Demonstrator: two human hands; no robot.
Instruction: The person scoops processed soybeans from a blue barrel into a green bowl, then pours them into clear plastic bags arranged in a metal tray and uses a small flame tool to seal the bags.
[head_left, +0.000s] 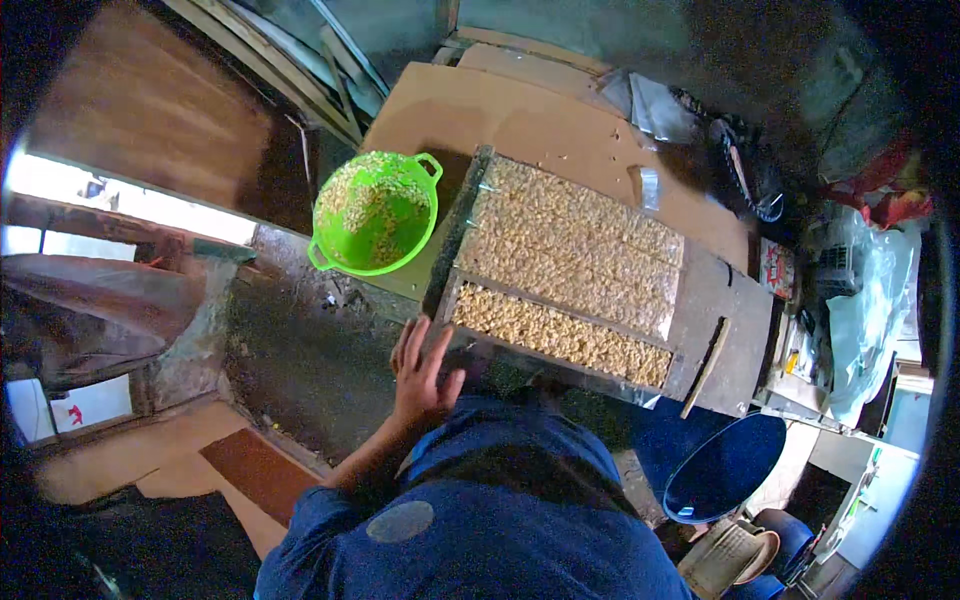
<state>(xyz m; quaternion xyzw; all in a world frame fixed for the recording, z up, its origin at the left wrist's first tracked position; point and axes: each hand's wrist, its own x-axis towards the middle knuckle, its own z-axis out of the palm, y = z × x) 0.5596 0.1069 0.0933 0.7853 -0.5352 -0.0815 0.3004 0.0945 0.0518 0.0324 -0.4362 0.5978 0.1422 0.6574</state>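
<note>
My left hand (424, 375) is just off the near left corner of a wooden frame (559, 356), its fingers apart and nothing in them. The frame is filled with pale, lumpy pieces, perhaps soybeans or tempeh. Clear plastic sheeting (570, 240) lies over the larger far part; a strip of pale pieces (562, 334) along the near side is uncovered. Left of the frame stands a bright green plastic colander (401, 236) with two handles, holding some loose pale pieces. A thin wooden stick (705, 367) lies on the board to the right. My right hand is out of view.
A brown tabletop (525, 105) stretches behind the frame, with crumbs and a small plastic piece (649, 187). Plastic bags (660, 109) lie at its far edge. A large blue tub (724, 469) stands at the lower right, near a woven basket (720, 559). Plastic sheeting hangs farther right.
</note>
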